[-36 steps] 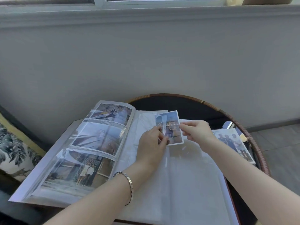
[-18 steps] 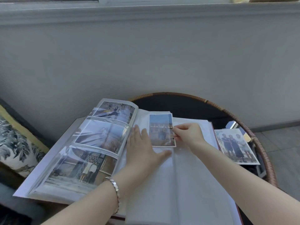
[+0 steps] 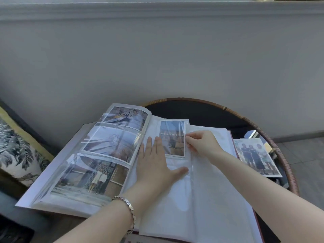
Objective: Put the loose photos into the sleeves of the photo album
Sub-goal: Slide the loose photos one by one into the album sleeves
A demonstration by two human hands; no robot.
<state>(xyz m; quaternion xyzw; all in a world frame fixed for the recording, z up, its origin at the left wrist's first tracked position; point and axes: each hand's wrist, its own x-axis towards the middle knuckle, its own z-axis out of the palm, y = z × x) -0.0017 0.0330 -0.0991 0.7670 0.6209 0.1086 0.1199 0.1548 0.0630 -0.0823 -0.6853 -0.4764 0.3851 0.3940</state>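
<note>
Photo (image 3: 172, 137), upright in format, sits in the top sleeve of the right-hand page of the open photo album (image 3: 201, 199), with the sheen of clear film across its face. The right hand (image 3: 201, 144) meets it from the right, and its fingers (image 3: 190, 137) are curled and pinch the photo's right edge. The left hand (image 3: 154, 165) lies flat on the same page, just left of and below the photo. Its fingers (image 3: 149, 146) are straight and released, pressing the page and grasping nothing, with the thumb spread out to the right. A metal bracelet (image 3: 128, 207) circles that wrist.

The left-hand page (image 3: 98, 155) arches up from the spine and carries three filled sleeves, each with a landscape print. The album covers the near and left parts of a round dark worktop (image 3: 201, 111) with a woven rim. Loose photos (image 3: 256, 156) lie in a small pile at the worktop's right edge, just beside the album, and the top one shows a group of standing people. Past the album's left side is a leaf-patterned cushion (image 3: 15, 149). Behind the worktop's far edge rises a pale wall (image 3: 157, 58).
</note>
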